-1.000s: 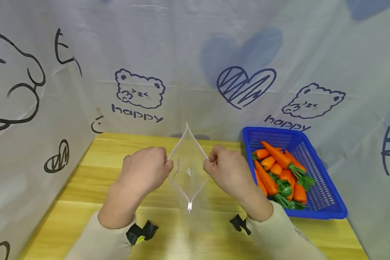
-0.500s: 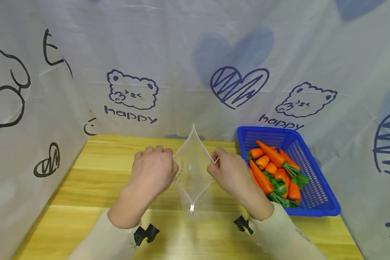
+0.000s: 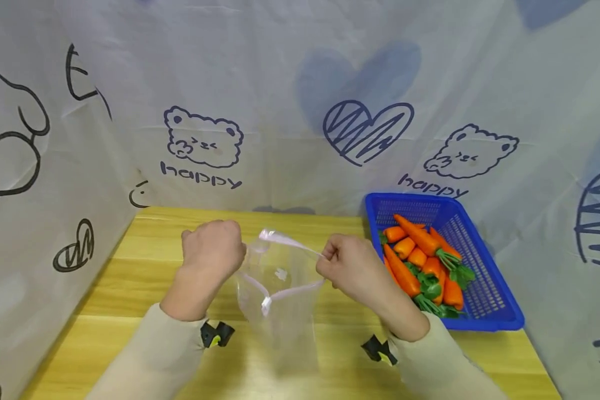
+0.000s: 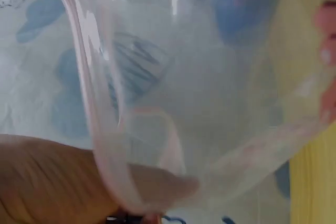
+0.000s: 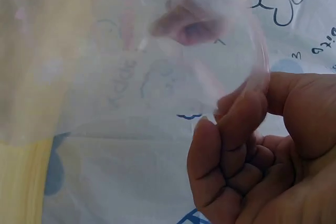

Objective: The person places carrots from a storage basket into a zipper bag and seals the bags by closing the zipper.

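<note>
Pinching the rim of a see-through bag [image 3: 287, 328] with the right hand [image 3: 347, 264], at two o'clock. Holding the left hand [image 3: 214, 251] at ten, by the opposite rim; cannot tell if pinching. Gaping open over the middle of the wooden desk [image 3: 145, 278]. Leaving wide room toward nine o'clock, little toward three, beside a blue basket [image 3: 480, 289] of carrots [image 3: 405, 272]. Enclosed by pale, doodled cloth [image 3: 280, 83] from nine round to three.
</note>
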